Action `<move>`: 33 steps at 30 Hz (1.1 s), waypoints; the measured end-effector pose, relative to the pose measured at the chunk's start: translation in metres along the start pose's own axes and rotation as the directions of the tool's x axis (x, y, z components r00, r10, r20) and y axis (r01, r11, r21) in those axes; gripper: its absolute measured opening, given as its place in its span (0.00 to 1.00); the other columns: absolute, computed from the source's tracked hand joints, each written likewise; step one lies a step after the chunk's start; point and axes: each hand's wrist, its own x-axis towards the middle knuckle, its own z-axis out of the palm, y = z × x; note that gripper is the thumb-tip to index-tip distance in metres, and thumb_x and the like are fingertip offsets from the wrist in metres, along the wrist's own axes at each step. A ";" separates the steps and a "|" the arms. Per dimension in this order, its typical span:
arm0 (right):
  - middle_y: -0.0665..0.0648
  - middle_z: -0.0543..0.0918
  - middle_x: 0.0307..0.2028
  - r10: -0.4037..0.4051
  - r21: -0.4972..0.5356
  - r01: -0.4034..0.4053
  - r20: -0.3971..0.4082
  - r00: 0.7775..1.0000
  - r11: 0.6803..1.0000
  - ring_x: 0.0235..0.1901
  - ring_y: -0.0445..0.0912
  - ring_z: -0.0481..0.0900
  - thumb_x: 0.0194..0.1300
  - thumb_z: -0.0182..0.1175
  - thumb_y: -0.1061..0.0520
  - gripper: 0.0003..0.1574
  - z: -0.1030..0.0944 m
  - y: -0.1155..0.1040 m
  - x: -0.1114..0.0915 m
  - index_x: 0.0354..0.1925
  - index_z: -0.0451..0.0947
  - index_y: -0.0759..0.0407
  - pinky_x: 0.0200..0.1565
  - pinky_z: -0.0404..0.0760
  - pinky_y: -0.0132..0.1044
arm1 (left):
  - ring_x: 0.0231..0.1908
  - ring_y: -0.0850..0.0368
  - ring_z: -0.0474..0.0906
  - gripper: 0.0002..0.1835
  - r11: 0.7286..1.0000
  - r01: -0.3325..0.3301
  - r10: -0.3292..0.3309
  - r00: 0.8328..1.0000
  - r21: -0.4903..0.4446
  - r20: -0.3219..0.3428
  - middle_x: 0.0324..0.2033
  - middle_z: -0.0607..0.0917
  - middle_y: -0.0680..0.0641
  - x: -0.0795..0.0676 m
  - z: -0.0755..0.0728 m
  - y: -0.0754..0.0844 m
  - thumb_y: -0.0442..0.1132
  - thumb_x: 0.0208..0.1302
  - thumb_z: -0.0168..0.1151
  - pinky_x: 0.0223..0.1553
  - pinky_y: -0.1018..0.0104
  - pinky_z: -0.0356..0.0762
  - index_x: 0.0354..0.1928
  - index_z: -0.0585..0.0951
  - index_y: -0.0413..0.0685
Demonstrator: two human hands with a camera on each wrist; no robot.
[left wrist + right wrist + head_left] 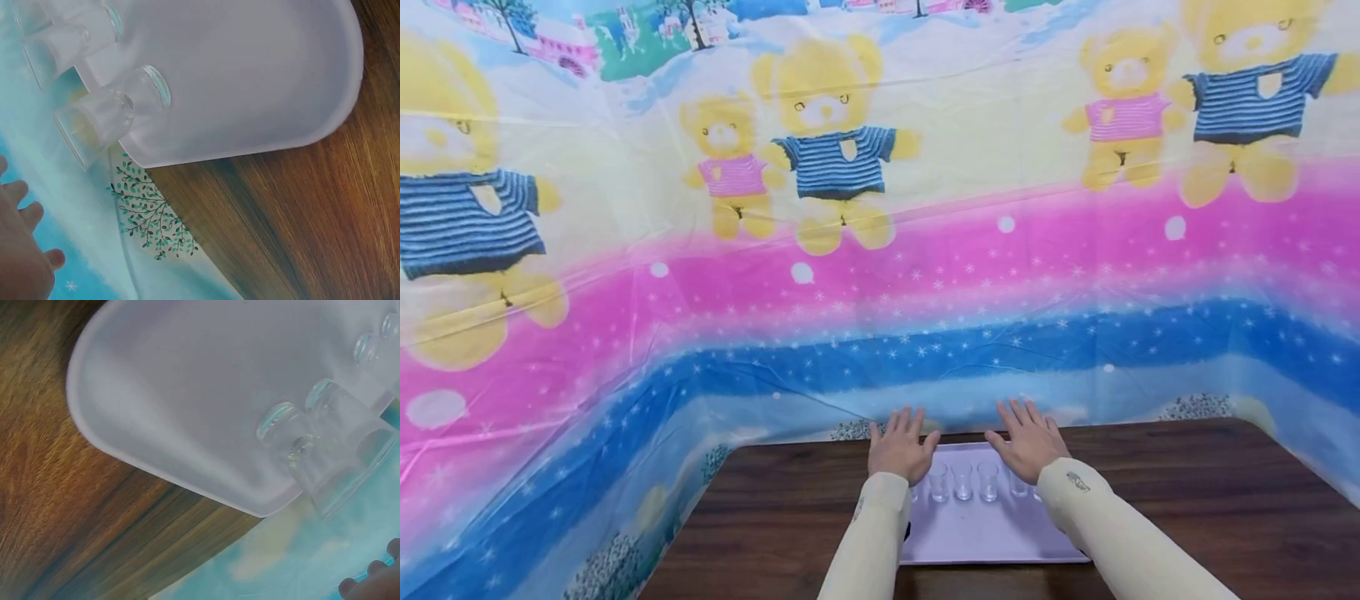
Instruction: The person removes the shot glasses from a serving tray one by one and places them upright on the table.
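My left hand (901,448) is held out over the far left part of a pale lilac tray (977,537), fingers spread and nothing in it. On the far right side my right hand (1032,443) is spread the same way, also holding nothing. Between and below the hands, several small clear glasses (962,483) stand upright in a row along the tray's far side. The left wrist view shows an end glass (94,125) near the tray corner, apart from the fingers. In the right wrist view another end glass (303,459) stands close to its neighbour, with fingertips at the lower right corner.
The tray lies on a dark brown wooden table (782,508). Right behind the table's far edge hangs a printed cloth (925,283) with teddy bears and pink and blue bands, which also runs along both sides. Cream sleeves (868,533) cover both forearms.
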 end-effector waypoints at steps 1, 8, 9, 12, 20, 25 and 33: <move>0.67 0.51 0.70 -0.002 -0.002 0.002 0.000 1.000 1.000 0.69 0.65 0.44 0.73 0.40 0.38 0.41 0.000 0.001 0.000 0.72 0.51 0.61 0.63 0.41 0.63 | 0.70 0.47 0.48 0.32 1.000 0.000 0.000 1.000 -0.002 0.001 0.71 0.55 0.47 0.000 0.000 0.000 0.60 0.73 0.34 0.66 0.42 0.41 0.73 0.55 0.55; 0.67 0.52 0.70 -0.020 -0.025 0.020 -0.012 1.000 0.999 0.68 0.65 0.45 0.72 0.40 0.36 0.42 0.002 0.007 -0.002 0.71 0.53 0.62 0.63 0.42 0.64 | 0.69 0.46 0.49 0.32 0.999 0.002 -0.003 1.000 -0.049 -0.006 0.70 0.57 0.46 0.001 0.001 -0.002 0.59 0.73 0.35 0.65 0.40 0.42 0.72 0.56 0.54; 0.67 0.52 0.70 -0.021 -0.025 0.021 -0.011 1.000 0.999 0.68 0.65 0.45 0.72 0.40 0.36 0.42 0.003 0.007 -0.003 0.71 0.53 0.62 0.63 0.42 0.63 | 0.69 0.46 0.49 0.32 0.999 0.005 -0.006 1.000 -0.051 -0.004 0.71 0.56 0.46 0.001 0.002 -0.003 0.60 0.73 0.35 0.65 0.40 0.42 0.72 0.56 0.55; 0.68 0.53 0.70 -0.025 -0.027 0.025 0.000 1.000 0.999 0.68 0.65 0.45 0.72 0.40 0.37 0.42 0.004 0.007 -0.004 0.70 0.54 0.63 0.63 0.43 0.63 | 0.70 0.46 0.48 0.32 0.998 0.024 -0.024 1.000 -0.051 0.004 0.71 0.56 0.46 0.002 0.005 -0.006 0.60 0.73 0.35 0.65 0.40 0.40 0.73 0.55 0.55; 0.68 0.54 0.69 -0.031 -0.019 0.031 0.010 0.999 0.999 0.68 0.66 0.45 0.72 0.40 0.36 0.42 0.008 0.008 -0.002 0.70 0.55 0.63 0.63 0.43 0.63 | 0.69 0.44 0.48 0.32 0.996 0.035 -0.035 0.999 -0.079 0.000 0.70 0.57 0.44 0.002 0.007 -0.010 0.60 0.72 0.35 0.65 0.38 0.40 0.72 0.57 0.54; 0.68 0.54 0.69 -0.055 -0.014 0.056 0.012 0.998 0.998 0.68 0.66 0.46 0.71 0.40 0.35 0.42 0.012 0.016 -0.005 0.70 0.56 0.61 0.63 0.45 0.63 | 0.68 0.42 0.51 0.32 0.989 0.050 -0.049 0.999 -0.142 0.011 0.69 0.59 0.42 0.002 0.008 -0.020 0.59 0.73 0.35 0.64 0.38 0.44 0.72 0.58 0.51; 0.69 0.69 0.59 -0.084 0.130 0.066 0.144 0.986 0.989 0.60 0.65 0.64 0.63 0.58 0.39 0.41 -0.010 0.043 -0.013 0.64 0.65 0.65 0.58 0.62 0.61 | 0.55 0.41 0.71 0.24 0.917 0.146 -0.110 0.987 -0.370 0.117 0.54 0.75 0.37 -0.007 0.004 -0.066 0.49 0.74 0.41 0.55 0.45 0.66 0.60 0.71 0.38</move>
